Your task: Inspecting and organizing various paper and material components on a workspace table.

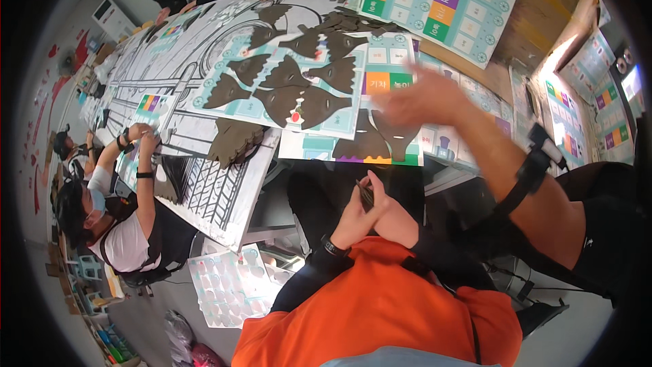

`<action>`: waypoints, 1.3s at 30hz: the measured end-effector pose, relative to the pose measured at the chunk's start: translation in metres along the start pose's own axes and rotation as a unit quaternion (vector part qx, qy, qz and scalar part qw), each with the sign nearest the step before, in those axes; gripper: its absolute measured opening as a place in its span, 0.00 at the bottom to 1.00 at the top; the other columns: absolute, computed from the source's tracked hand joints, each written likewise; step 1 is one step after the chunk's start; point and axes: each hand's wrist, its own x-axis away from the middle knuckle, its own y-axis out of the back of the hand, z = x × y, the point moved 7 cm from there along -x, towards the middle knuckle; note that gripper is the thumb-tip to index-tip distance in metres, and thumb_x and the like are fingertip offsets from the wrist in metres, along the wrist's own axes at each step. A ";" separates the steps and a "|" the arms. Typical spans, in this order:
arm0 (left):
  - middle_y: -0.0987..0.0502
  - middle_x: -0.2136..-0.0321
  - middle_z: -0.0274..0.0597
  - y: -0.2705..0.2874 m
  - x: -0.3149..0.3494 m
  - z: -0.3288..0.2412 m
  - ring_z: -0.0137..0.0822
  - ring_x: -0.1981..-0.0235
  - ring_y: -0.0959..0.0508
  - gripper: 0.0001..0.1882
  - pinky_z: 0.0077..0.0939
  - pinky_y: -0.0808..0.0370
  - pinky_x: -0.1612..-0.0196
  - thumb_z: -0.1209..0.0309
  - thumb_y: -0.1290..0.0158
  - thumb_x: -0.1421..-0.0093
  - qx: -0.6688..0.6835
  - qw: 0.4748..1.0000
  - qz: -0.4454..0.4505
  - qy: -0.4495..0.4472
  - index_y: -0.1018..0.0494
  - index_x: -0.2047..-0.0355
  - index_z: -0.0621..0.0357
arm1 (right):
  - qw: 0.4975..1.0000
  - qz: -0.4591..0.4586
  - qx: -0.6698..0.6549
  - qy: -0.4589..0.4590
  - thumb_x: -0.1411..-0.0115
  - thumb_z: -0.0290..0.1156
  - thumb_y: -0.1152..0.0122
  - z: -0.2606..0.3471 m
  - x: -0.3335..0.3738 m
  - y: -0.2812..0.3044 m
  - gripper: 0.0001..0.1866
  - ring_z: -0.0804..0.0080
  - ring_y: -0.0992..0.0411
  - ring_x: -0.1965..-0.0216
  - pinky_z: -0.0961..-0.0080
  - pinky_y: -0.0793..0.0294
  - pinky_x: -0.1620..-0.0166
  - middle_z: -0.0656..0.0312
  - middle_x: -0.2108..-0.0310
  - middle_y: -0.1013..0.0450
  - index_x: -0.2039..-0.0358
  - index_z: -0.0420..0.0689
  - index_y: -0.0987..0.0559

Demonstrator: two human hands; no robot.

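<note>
**Just beyond the orange shirt [380,292], a small stack [367,194] held fast**

The stack is thin, dark and layered, held up in front of the person's body, short of the table's near edge. The left hand [350,221], with a black watch [331,246] at its wrist, is curled closed around it. The right hand [395,216] meets it, fingers bent over the same stack; the exact hold of each finger is hidden.

Beyond the hands, two dark pieces [362,141] lie side by side on a printed sheet. A co-worker's hand [424,98] reaches over from the right, blurred; whether it holds anything I cannot tell.

Further left, a light-blue board [346,122] bears several spread dark cutouts [277,103] with frilled ends. Near the table's edge sits a scalloped pile [234,143], and a larger heap [343,23] lies at the far side. The white table [214,194] carries black line drawings.

At the far left, a masked co-worker [112,221] bends over another sheet [145,110]; more people sit or stand at the far end. Colourful cards [468,10] lie at the upper right.
</note>
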 end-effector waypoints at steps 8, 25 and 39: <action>0.23 0.48 0.53 0.030 0.000 -0.005 0.38 0.48 0.23 0.18 0.31 0.27 0.43 0.62 0.58 0.24 0.158 0.979 -0.125 -0.011 0.34 0.45 0.66 | 0.996 0.054 0.047 0.055 0.35 0.25 0.53 0.046 -0.030 -0.028 0.35 0.46 0.23 0.53 0.61 0.22 0.54 0.36 0.48 0.28 0.31 0.27 0.51; 0.22 0.60 0.40 0.078 -0.005 -0.011 0.29 0.59 0.23 0.10 0.22 0.27 0.54 0.67 0.54 0.26 0.185 0.964 -0.191 -0.026 0.30 0.57 0.61 | 0.993 0.001 -0.085 0.080 0.44 0.26 0.38 0.035 -0.051 -0.018 0.47 0.45 0.23 0.55 0.59 0.24 0.52 0.40 0.53 0.25 0.31 0.35 0.54; 0.20 0.57 0.40 0.016 -0.054 -0.061 0.30 0.57 0.20 0.18 0.24 0.24 0.52 0.80 0.36 0.44 -0.026 0.999 -0.018 -0.044 0.23 0.52 0.65 | 0.995 -0.018 0.079 0.049 0.39 0.38 0.36 0.026 0.003 0.106 0.26 0.51 0.28 0.45 0.61 0.29 0.43 0.49 0.49 0.26 0.42 0.41 0.26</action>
